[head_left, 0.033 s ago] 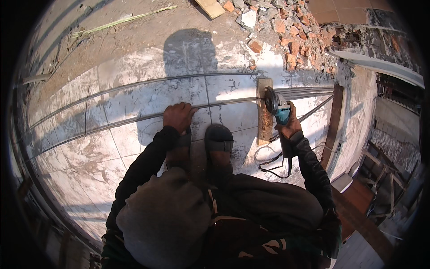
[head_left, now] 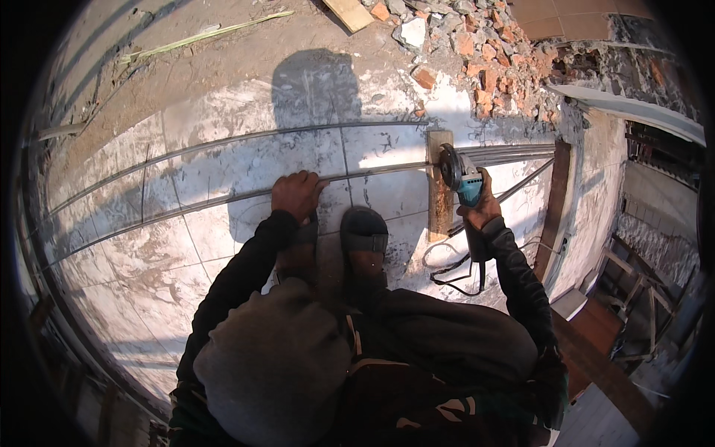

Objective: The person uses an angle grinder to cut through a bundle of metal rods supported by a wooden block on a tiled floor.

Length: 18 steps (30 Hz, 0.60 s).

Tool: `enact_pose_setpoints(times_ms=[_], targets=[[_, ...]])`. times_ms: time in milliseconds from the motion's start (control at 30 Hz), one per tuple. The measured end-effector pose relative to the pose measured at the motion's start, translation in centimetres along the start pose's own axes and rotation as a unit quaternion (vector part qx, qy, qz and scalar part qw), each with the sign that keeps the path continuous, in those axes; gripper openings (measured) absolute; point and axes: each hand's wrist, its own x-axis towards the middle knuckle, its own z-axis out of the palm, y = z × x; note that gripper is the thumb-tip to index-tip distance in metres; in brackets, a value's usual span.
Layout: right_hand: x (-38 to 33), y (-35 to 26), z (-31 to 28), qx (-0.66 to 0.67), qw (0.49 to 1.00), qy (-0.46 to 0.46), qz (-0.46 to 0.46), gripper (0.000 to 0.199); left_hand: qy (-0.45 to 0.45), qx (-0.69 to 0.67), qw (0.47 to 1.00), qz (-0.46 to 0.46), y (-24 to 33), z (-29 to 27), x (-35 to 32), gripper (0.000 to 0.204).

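Note:
My left hand is closed around long thin metal bars that run across the tiled floor. In my right hand is a teal and black angle grinder, gripped by its body. Its round disc is at the bars, above a short wooden board lying crosswise under them. Whether the disc touches the metal I cannot tell. The grinder's black cord loops on the floor below it. My sandalled foot stands just in front of the bars.
Another long bar lies farther off, roughly parallel. Broken bricks and rubble are heaped at the far right. A brown beam and a low wall stand on the right. A wooden plank lies at the far edge.

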Motion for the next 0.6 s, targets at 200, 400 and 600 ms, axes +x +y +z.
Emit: enact_pose_setpoints(times_ms=[200, 400, 600], targets=[[0.3, -1.3, -0.3, -0.031, 0.999, 0.000, 0.021, 0.105, 0.012, 0.003, 1.000, 0.002, 0.3, -0.5, 0.1, 0.026], [-0.7, -0.1, -0.1, -0.012, 0.999, -0.005, 0.029, 0.105, 0.010, -0.002, 1.000, 0.004, 0.2, -0.2, 0.0, 0.027], [-1.1, -0.3, 0.1, -0.025, 1.000, -0.004, 0.019, 0.106, 0.008, 0.000, 1.000, 0.003, -0.1, 0.0, -0.1, 0.028]])
